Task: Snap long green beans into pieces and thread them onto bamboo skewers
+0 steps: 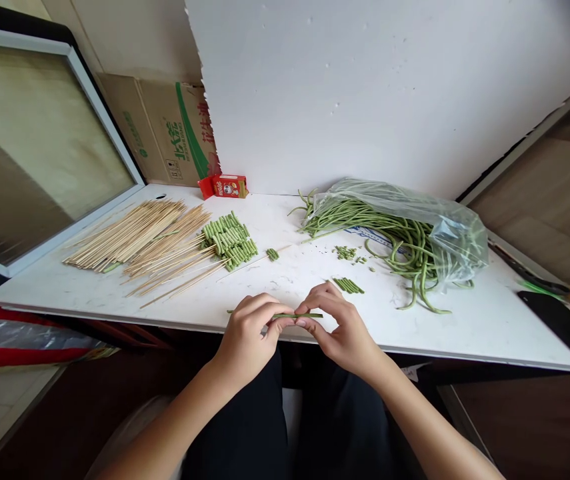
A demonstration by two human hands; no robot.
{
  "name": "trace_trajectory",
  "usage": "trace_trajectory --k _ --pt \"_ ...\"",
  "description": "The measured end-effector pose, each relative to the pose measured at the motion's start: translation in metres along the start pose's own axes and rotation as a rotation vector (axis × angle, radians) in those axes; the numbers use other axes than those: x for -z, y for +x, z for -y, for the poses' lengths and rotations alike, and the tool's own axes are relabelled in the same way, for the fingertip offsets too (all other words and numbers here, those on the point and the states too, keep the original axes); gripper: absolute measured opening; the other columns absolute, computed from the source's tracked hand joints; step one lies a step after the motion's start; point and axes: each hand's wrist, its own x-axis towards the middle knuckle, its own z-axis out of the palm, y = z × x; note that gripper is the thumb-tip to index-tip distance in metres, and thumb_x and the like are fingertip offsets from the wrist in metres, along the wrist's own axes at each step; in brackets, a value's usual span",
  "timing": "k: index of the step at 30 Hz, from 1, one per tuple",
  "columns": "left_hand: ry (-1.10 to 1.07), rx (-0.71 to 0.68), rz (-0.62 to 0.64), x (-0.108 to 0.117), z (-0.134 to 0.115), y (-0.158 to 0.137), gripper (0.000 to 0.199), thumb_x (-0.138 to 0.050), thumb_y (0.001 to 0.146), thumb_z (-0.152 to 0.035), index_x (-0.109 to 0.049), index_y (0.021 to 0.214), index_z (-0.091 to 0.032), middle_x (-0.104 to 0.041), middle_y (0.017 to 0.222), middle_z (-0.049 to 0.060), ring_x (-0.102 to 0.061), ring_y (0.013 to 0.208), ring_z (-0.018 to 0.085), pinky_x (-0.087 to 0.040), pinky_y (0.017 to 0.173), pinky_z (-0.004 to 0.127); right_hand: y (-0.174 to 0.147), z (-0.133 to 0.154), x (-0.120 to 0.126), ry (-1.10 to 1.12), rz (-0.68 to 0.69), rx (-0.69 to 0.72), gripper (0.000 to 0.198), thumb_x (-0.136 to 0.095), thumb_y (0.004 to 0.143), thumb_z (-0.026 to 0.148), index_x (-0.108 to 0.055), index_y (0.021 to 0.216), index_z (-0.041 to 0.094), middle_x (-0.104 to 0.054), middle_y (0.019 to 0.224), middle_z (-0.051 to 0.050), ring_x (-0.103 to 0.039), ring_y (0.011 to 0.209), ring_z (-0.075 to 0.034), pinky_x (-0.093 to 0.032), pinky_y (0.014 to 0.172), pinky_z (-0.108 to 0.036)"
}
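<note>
Both my hands pinch one green long bean (309, 315) over the table's front edge, their fingertips almost meeting. My left hand (251, 327) is closed on it, and one end of the bean sticks out past that hand on the left. My right hand (337, 323) is closed on the bean near its right end. Just beyond my right hand lies a small row of cut bean pieces (349, 285). Farther back is a little heap of short bean ends (345, 253). To the left, cut beans threaded on skewers (229, 241) are stacked together.
Bare wooden skewers (127, 233) cover the table's left side. A clear plastic bag of long beans (409, 227) lies at the back right. A red box (229, 186) stands near the white wall panel, and a black phone (559, 323) rests at the right edge.
</note>
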Motion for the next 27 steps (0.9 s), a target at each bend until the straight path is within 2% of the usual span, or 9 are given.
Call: trace_trajectory --k 6,10,13,16,18,21,24,27 --pt "-0.071 0.081 0.043 0.002 -0.005 0.0 0.016 -0.071 0.092 -0.006 -0.074 0.091 -0.022 -0.074 0.087 0.001 -0.066 0.081 0.017 -0.052 0.075 0.029 -0.002 0.0 -0.007 0.085 -0.014 0.016 0.011 -0.064 0.102 0.023 -0.071 0.095 0.024 -0.069 0.088 -0.006 -0.056 0.097 -0.026 -0.048 0.087 -0.041" --pt "-0.161 0.072 0.044 0.003 -0.005 0.001 0.016 -0.069 0.094 -0.009 -0.074 0.085 -0.021 -0.074 0.083 0.002 -0.065 0.078 0.016 -0.051 0.073 0.029 -0.004 -0.002 -0.014 0.231 -0.043 0.005 0.02 -0.066 0.102 0.037 -0.071 0.088 0.024 -0.069 0.084 -0.006 -0.058 0.095 -0.027 -0.049 0.087 -0.043" --pt "-0.211 0.056 0.052 0.004 -0.003 0.002 0.019 -0.068 0.095 -0.008 -0.074 0.082 -0.021 -0.074 0.08 0.001 -0.065 0.075 0.015 -0.051 0.078 0.03 -0.004 -0.002 -0.018 0.317 -0.029 -0.023 0.028 -0.067 0.101 0.046 -0.07 0.084 0.024 -0.068 0.082 -0.007 -0.06 0.093 -0.027 -0.05 0.087 -0.043" --pt "-0.297 0.078 0.09 0.005 0.0 0.004 0.018 -0.067 0.096 -0.01 -0.075 0.083 -0.02 -0.074 0.081 0.003 -0.068 0.076 0.015 -0.053 0.076 0.029 -0.003 -0.002 -0.015 0.352 -0.022 -0.04 0.027 -0.07 0.099 0.047 -0.073 0.085 0.024 -0.069 0.082 -0.007 -0.062 0.093 -0.027 -0.052 0.089 -0.044" --pt "-0.342 0.115 0.091 0.006 0.002 0.006 0.011 -0.07 0.096 -0.015 -0.077 0.089 -0.019 -0.075 0.084 0.005 -0.069 0.077 0.016 -0.054 0.071 0.027 -0.001 -0.007 -0.007 0.338 -0.066 -0.048 0.022 -0.074 0.097 0.045 -0.076 0.091 0.024 -0.072 0.086 -0.008 -0.063 0.092 -0.026 -0.053 0.088 -0.043" --pt "-0.321 0.153 0.066 0.007 0.006 0.008 0.004 -0.075 0.095 -0.02 -0.079 0.095 -0.019 -0.076 0.088 0.006 -0.069 0.076 0.015 -0.055 0.072 0.027 0.004 -0.03 0.017 0.155 -0.223 -0.095 0.021 -0.077 0.094 0.045 -0.082 0.097 0.025 -0.076 0.09 -0.009 -0.064 0.088 -0.026 -0.052 0.08 -0.041" --pt "-0.278 0.165 0.069 0.007 0.009 0.007 0.005 -0.075 0.094 -0.021 -0.079 0.096 -0.019 -0.076 0.091 0.006 -0.067 0.077 0.015 -0.054 0.073 0.027 0.005 -0.068 0.048 -0.274 -0.371 -0.198 0.032 -0.073 0.094 0.054 -0.084 0.091 0.024 -0.077 0.087 -0.01 -0.063 0.093 -0.029 -0.049 0.082 -0.043" --pt "-0.267 0.173 0.091 0.006 0.01 0.005 0.006 -0.075 0.095 -0.022 -0.08 0.097 -0.02 -0.076 0.091 0.006 -0.066 0.076 0.015 -0.054 0.074 0.027 0.0 -0.106 0.073 -0.533 -0.397 -0.318 0.048 -0.065 0.093 0.064 -0.085 0.086 0.021 -0.077 0.084 -0.012 -0.062 0.084 -0.03 -0.048 0.086 -0.047"
